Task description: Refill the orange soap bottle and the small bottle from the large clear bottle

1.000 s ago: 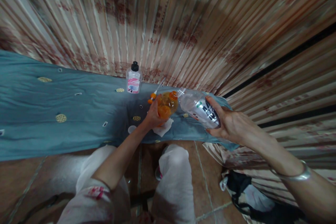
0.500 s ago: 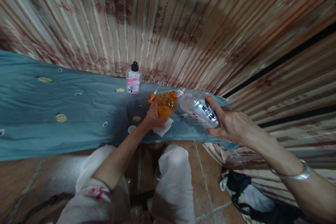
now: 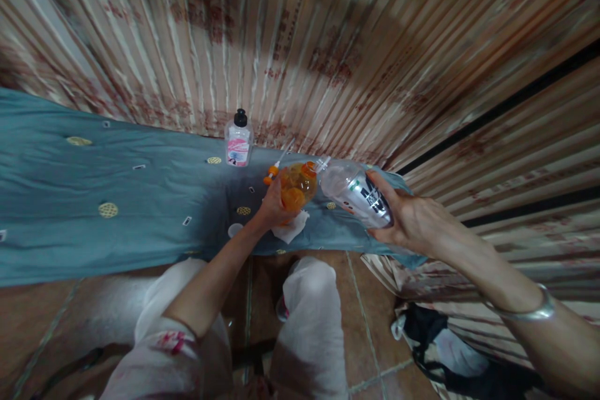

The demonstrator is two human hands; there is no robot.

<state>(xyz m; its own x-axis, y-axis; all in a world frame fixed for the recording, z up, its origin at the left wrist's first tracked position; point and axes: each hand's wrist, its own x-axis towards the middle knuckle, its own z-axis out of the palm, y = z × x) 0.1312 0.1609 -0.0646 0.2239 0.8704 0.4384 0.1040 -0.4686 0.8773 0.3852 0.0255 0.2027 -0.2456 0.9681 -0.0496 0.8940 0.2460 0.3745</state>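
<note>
My left hand (image 3: pixel 272 206) is wrapped around an orange see-through bottle (image 3: pixel 300 186), which leans to the right. Closed round the lower part of a clear plastic bottle (image 3: pixel 347 184) with a silver label, my right hand (image 3: pixel 403 212) holds it tipped on its side. The clear bottle's mouth is at the orange bottle's opening; whether liquid runs between them I cannot tell. Behind my left hand lies an orange and white pump top (image 3: pixel 272 172) with a thin tube. A white tissue (image 3: pixel 291 228) is under the orange bottle, and a round whitish cap (image 3: pixel 235 230) lies beside my left wrist.
A clear bottle with a black cap and pink label (image 3: pixel 238 144) stands at the back of the teal cloth surface (image 3: pixel 154 200). A pleated curtain (image 3: pixel 262 44) hangs behind and to the right. A black and white bag-like bundle (image 3: pixel 450 350) lies on the tiled floor (image 3: pixel 375 312).
</note>
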